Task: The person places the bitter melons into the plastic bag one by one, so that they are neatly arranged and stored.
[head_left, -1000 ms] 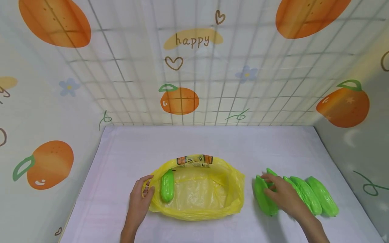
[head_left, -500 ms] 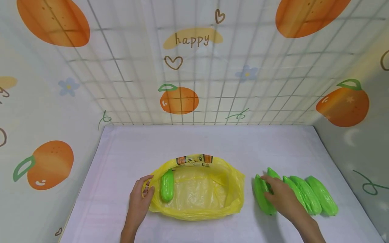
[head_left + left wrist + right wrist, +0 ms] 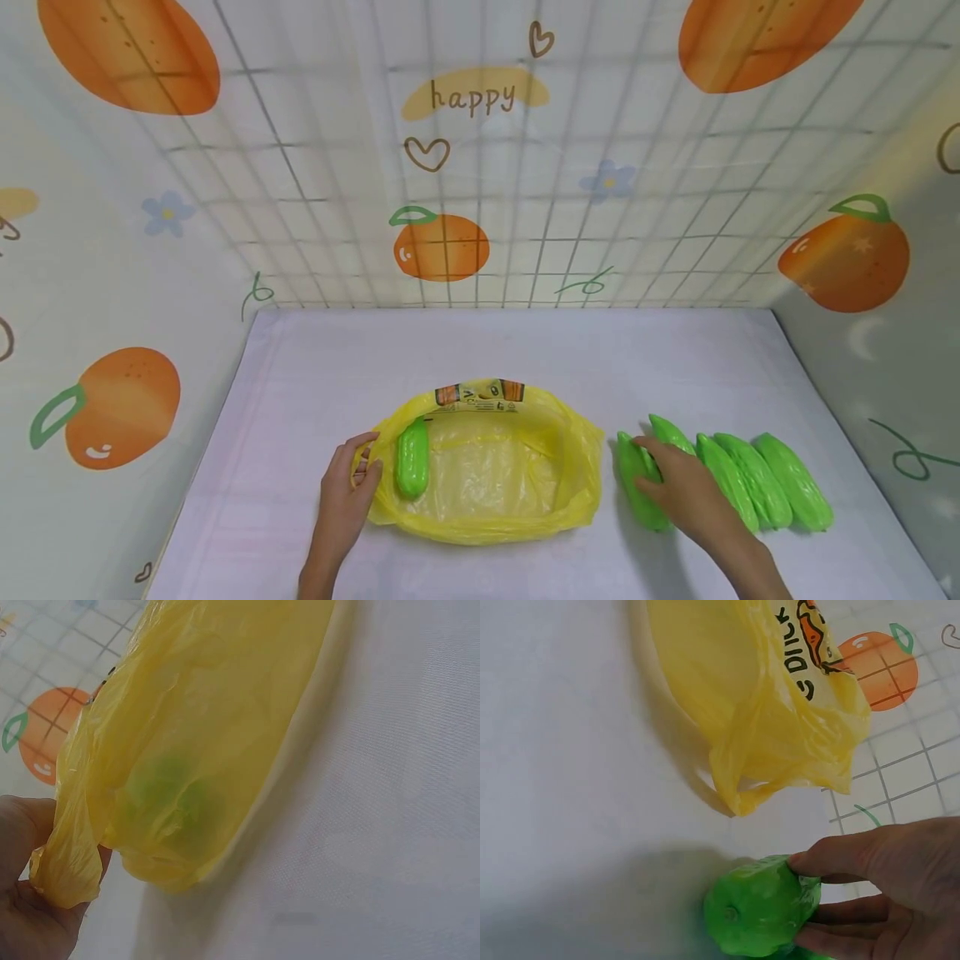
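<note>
An open yellow plastic bag [image 3: 495, 531] stands mid-table with a glossy green cucumber-shaped vegetable [image 3: 412, 462] lying at its left inside. My left hand [image 3: 349, 483] pinches the bag's left rim, and the left wrist view shows the gathered plastic [image 3: 71, 862] between thumb and fingers. Right of the bag, my right hand [image 3: 686, 492] grips the nearest green cucumber [image 3: 636, 492] between thumb and fingers. In the right wrist view the rounded end of this cucumber [image 3: 750, 911] faces the camera, the right hand [image 3: 900, 892] behind it.
Several more green cucumbers [image 3: 791, 479] lie side by side at the right, one [image 3: 670, 433] partly hidden behind the right hand. The white table [image 3: 517, 342] ends at a printed back wall [image 3: 517, 200], with side walls left and right.
My right hand has shifted slightly left, and the cucumber in its grip has moved left with it, closer to the bag. The left hand and the bag have stayed put.
</note>
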Available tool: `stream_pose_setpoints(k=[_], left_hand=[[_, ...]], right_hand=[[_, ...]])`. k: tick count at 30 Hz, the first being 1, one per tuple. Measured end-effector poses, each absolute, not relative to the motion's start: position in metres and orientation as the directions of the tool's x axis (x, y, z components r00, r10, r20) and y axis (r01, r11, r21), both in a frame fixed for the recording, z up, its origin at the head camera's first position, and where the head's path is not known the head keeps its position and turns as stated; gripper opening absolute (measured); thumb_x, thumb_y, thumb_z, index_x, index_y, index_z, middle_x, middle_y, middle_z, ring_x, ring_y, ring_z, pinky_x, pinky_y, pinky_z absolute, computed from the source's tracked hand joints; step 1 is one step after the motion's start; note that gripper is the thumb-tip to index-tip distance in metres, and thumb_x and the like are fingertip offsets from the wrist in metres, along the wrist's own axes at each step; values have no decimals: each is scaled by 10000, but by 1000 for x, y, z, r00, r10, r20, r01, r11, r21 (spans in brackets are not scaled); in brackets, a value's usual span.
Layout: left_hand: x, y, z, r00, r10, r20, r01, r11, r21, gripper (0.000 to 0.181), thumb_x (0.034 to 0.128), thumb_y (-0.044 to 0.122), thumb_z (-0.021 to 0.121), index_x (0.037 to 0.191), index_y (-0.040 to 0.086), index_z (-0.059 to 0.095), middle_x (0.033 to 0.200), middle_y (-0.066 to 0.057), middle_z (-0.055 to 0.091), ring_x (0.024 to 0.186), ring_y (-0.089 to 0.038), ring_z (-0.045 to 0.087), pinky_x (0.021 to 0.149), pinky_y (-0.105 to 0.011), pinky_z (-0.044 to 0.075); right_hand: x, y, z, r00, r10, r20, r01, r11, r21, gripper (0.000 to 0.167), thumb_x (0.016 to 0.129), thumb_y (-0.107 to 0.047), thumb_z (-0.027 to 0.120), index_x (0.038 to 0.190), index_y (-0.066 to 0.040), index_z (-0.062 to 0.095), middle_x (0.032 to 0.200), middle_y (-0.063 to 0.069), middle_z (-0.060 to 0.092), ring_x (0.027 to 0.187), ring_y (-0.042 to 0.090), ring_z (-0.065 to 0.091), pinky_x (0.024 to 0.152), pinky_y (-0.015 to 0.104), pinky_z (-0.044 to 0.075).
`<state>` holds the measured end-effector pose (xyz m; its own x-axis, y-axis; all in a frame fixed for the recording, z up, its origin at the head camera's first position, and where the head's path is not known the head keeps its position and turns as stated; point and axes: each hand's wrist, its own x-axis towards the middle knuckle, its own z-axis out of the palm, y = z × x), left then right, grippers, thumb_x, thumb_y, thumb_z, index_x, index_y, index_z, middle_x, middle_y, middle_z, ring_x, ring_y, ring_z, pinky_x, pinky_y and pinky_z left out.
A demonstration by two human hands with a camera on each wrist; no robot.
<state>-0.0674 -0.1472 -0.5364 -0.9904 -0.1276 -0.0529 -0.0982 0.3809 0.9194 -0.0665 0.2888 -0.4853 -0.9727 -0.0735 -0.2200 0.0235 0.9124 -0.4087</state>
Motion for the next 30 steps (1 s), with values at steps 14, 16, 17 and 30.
stream_pose_setpoints(k=[14, 16, 17, 30], left_hand=[[-67, -147, -540, -989, -134, -65, -114, 403, 908, 371, 962, 90, 617, 1317, 191, 578, 1107, -60, 537, 926, -185, 517, 741, -259, 502], [-67, -147, -540, -989, -135, -62, -111, 399, 910, 368, 963, 90, 616, 1315, 192, 579, 1101, -62, 535, 920, -186, 513, 732, -257, 500], [-67, -147, -539, -989, -135, -59, -108, 398, 911, 367, 964, 90, 616, 1315, 192, 579, 1100, -62, 535, 919, -186, 514, 730, -256, 499], [-67, -147, -540, -989, -135, -57, -105, 389, 915, 367, 963, 93, 620, 1313, 196, 580, 1114, -59, 543, 933, -186, 542, 759, -267, 512]], right_hand=[[-62, 285, -493, -988, -91, -126, -30, 907, -421, 565, 864, -149, 762, 1369, -24, 540, 1371, 279, 527, 1198, 516, 507, 906, 642, 447], [-60, 284, -494, -990, -87, -111, -33, 907, -420, 564, 862, -146, 765, 1366, -27, 543, 1354, 274, 543, 1181, 510, 523, 894, 638, 455], [-60, 284, -494, -991, -87, -102, -37, 907, -419, 564, 861, -148, 767, 1365, -28, 544, 1340, 274, 555, 1168, 509, 531, 885, 636, 460], [-55, 281, -496, -996, -66, -67, -34, 919, -393, 565, 855, -156, 772, 1358, -27, 549, 1161, 279, 624, 1006, 461, 612, 787, 589, 511]])
